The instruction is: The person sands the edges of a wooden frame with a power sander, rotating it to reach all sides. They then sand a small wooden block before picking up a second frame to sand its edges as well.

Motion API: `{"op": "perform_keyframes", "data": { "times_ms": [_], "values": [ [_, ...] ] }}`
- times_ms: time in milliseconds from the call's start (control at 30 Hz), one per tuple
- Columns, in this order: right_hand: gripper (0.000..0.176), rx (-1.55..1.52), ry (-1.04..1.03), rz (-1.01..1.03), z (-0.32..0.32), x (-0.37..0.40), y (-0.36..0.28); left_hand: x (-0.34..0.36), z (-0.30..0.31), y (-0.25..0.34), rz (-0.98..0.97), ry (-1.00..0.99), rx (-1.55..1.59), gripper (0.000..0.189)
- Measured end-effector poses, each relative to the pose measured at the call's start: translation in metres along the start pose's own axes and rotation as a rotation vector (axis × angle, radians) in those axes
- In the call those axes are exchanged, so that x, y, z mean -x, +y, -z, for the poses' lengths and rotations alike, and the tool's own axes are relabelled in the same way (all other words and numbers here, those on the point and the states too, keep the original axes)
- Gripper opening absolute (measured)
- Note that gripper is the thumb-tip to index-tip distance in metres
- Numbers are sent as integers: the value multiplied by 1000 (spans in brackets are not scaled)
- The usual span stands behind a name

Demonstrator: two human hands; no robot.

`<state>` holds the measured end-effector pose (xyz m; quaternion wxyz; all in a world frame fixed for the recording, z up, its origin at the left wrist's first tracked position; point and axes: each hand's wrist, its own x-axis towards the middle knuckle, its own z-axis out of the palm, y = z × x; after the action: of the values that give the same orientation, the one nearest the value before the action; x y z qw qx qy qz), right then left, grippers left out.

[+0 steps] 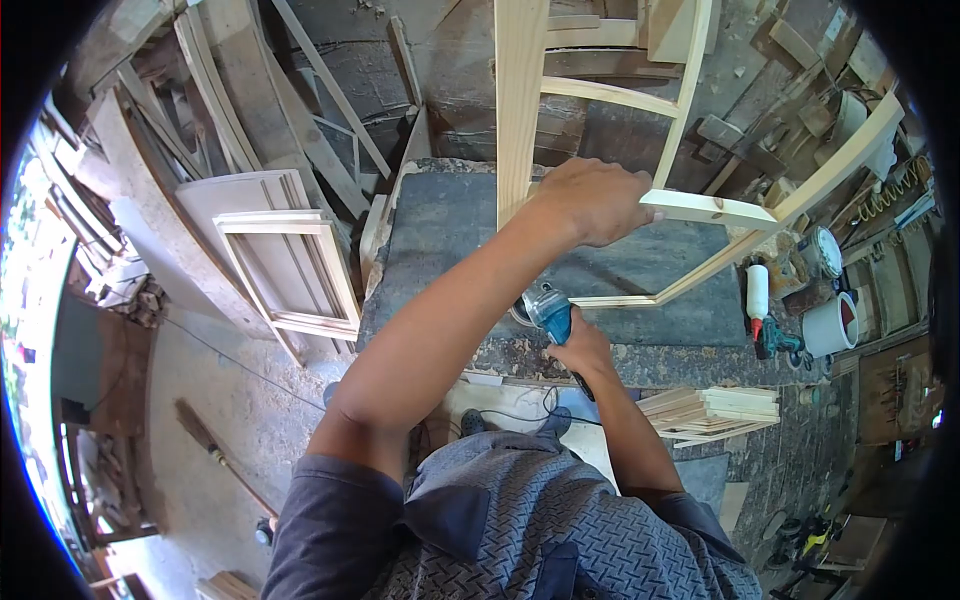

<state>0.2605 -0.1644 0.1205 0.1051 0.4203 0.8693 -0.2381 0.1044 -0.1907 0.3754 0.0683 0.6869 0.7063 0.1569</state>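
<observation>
A pale wooden frame (515, 110) with crossbars stands upright on the dark-topped workbench (440, 235). My left hand (595, 203) is closed over one of its crossbars (715, 208), its thumb showing near the bar's edge. Lower down, my right hand (585, 343) grips a blue angle grinder (549, 312) by its body. The grinder's metal head points up and left, close to the bench's near edge. Its disc is mostly hidden, and a dark cord hangs below the handle.
Smaller wooden frames (345, 275) lean left of the bench. On the right are a white bottle (758, 290), a white bucket (830, 325) and a teal power tool (775, 340). Stacked wood strips (715, 412) lie below the bench. A broom (200, 432) rests on the floor.
</observation>
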Motion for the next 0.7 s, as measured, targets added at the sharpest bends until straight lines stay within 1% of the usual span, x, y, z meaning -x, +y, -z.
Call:
{"op": "perform_keyframes", "data": {
  "times_ms": [167,233,367,400,467,533,567,600,667,700],
  "values": [
    [95,20,-13,19,0,6,5,-2,-1,-1,-11,-6,13,48],
    [99,-11,52,75,-5,9,12,-3,-3,-3,-14,19,0,48],
    [100,-4,-5,21,7,14,26,-4,-1,-5,-16,-2,1,48],
    [99,-20,-14,-20,12,16,32,-5,0,-5,-7,-10,2,48],
    [99,-34,-22,-68,13,16,57,-5,1,-4,-2,-18,9,49],
    [97,-95,125,-68,9,14,87,-5,1,-4,11,-11,10,49],
    [95,-116,107,-116,15,14,97,-6,0,-4,8,-11,12,49],
    [95,-116,108,-119,17,15,108,-7,-1,-4,7,-8,-3,50],
    [92,-154,256,-123,13,13,139,-7,0,-4,2,-5,-20,50],
    [89,-195,319,-158,16,15,142,-7,1,-3,8,-17,-21,51]
  ]
}}
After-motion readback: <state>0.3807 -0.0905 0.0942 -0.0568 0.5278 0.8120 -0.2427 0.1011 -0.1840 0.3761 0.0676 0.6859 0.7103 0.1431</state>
